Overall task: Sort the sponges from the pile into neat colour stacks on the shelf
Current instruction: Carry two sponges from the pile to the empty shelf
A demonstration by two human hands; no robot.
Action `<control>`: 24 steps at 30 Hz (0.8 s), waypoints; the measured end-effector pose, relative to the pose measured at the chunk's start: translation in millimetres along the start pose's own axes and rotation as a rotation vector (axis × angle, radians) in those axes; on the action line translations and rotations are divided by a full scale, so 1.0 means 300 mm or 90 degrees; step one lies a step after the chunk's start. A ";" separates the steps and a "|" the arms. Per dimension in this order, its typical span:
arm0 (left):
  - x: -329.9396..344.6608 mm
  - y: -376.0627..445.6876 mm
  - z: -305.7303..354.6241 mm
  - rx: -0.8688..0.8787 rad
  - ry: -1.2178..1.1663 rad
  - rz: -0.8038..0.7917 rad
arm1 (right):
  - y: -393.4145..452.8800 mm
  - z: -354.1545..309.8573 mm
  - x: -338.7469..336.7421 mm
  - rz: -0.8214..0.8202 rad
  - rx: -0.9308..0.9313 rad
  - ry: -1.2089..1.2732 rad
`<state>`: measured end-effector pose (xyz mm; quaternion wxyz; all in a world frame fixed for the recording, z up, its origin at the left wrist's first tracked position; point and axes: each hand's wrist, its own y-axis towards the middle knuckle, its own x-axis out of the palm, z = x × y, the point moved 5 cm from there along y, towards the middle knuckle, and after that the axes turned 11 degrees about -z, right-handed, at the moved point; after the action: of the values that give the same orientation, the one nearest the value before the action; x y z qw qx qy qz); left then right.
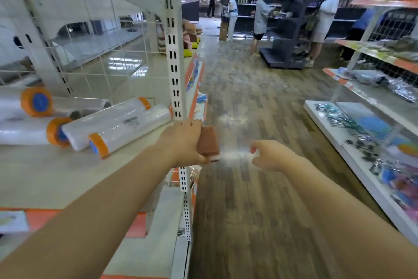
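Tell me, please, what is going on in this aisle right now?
A person stands in a shop aisle, seen from their own head camera. Their left hand grips a brown sponge with a pale underside, held out past the edge of the white shelf. The right hand hangs over the floor with loosely curled fingers, holding nothing. Rolls of clear film lie on that shelf. Further down the same shelving, more sponges sit in a blurred heap or stacks.

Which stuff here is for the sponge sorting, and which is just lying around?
For the job:
left hand holding a brown sponge
sponge stacks far along the shelf

Just lying around:
plastic wrap rolls
packets on the right shelves
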<state>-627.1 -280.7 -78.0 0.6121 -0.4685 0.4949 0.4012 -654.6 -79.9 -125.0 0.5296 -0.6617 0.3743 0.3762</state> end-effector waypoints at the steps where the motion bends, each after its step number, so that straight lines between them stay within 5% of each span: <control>1: 0.005 0.034 0.022 0.003 0.015 0.000 | 0.019 0.033 -0.010 0.002 0.007 0.009; 24: -0.041 0.822 0.317 -0.045 0.060 -0.058 | 0.528 0.704 -0.341 -0.017 0.023 0.024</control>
<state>-842.9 -129.6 -102.6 0.5887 -0.5303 0.4866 0.3679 -862.2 112.5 -132.8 0.5393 -0.6637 0.3822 0.3501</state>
